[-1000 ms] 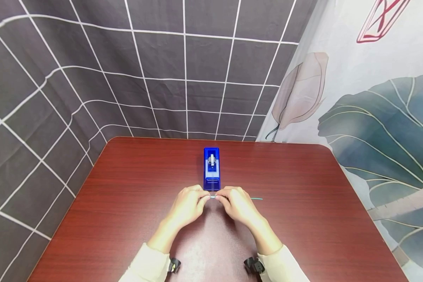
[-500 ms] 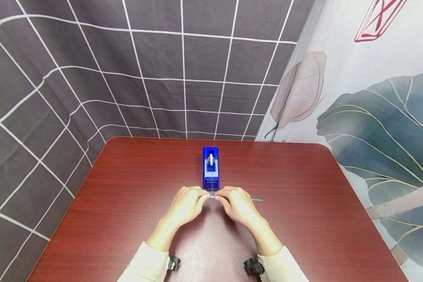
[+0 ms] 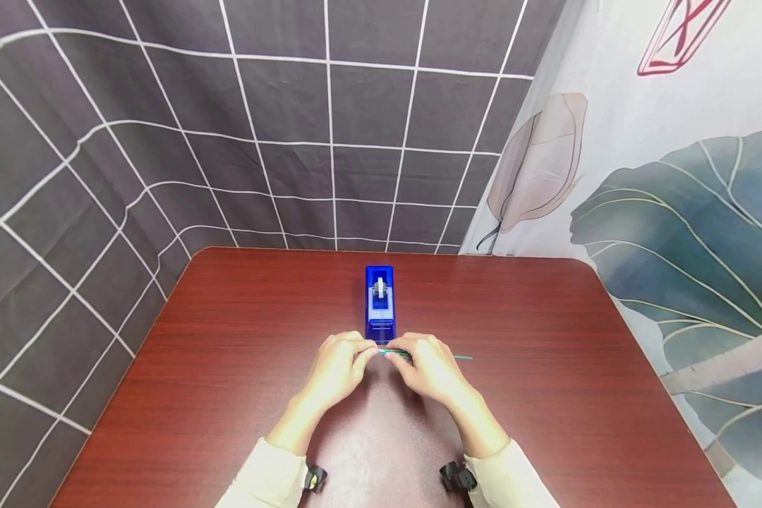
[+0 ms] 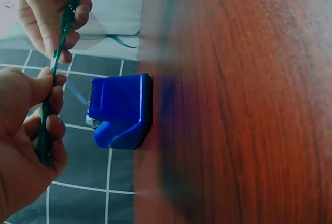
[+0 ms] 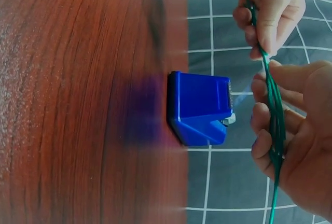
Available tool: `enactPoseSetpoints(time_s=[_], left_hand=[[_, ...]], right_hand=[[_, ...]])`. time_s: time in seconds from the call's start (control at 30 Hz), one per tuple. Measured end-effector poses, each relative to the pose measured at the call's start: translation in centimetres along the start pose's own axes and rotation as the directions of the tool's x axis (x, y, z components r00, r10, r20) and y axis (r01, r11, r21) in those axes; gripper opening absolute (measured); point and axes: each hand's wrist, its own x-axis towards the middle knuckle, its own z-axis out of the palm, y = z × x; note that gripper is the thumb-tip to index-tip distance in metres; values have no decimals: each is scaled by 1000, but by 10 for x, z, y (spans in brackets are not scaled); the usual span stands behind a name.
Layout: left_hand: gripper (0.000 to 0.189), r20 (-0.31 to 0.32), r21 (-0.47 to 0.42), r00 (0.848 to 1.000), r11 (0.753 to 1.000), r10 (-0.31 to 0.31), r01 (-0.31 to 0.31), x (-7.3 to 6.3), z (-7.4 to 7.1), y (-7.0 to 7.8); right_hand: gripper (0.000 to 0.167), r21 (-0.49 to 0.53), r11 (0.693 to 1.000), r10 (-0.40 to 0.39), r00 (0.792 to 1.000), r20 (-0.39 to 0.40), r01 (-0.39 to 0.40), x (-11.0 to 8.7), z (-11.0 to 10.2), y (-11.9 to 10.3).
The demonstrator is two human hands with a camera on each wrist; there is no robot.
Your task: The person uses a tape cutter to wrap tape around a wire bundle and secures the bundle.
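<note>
A thin bundle of green cord [image 5: 276, 112] runs between both hands in front of the tape dispenser [image 3: 380, 303]. My left hand [image 3: 336, 365] pinches one end with thumb and fingertips. In the right wrist view that left hand [image 5: 275, 14] is at the top. My right hand [image 3: 427, 367] has curled fingers under the bundle, its thumb close to the left fingertips. A loose green tail sticks out past the right hand. From the blue dispenser's cutter, a clear tape strip [image 4: 77, 94] reaches toward the fingertips, where a whitish bit shows on the cord.
The reddish-brown wooden table [image 3: 241, 303] lies under the hands. Behind it hangs a dark grey cloth [image 3: 292, 99] with white grid lines; a white leaf-patterned cloth [image 3: 609, 141] hangs at the right. Black wrist cameras sit at both cuffs.
The right thumb has dropped slightly away from its fingers, so more of the green bundle shows between them. Both hands have shifted up a little; the dispenser stays in place.
</note>
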Motion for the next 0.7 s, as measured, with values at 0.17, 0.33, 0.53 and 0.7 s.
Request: enactPoseSetpoints(time_s=[0.17, 0.33, 0.53, 0.7], left_hand=[[6, -25, 28, 999, 999, 46, -46, 0, 2, -2], [6, -49, 167, 989, 978, 139, -129, 2, -1, -3], [4, -15, 207, 985, 964, 173, -167, 5, -7, -2], [5, 54, 153, 992, 981, 112, -119, 5, -9, 0]], right_hand=[[6, -19, 1000, 7, 999, 32, -6, 1, -2, -1], [4, -35, 999, -20, 1000, 19, 20, 1, -2, 0], [4, -54, 998, -43, 999, 2, 43, 2, -2, 1], [6, -91, 994, -55, 998, -17, 53, 2, -1, 1]])
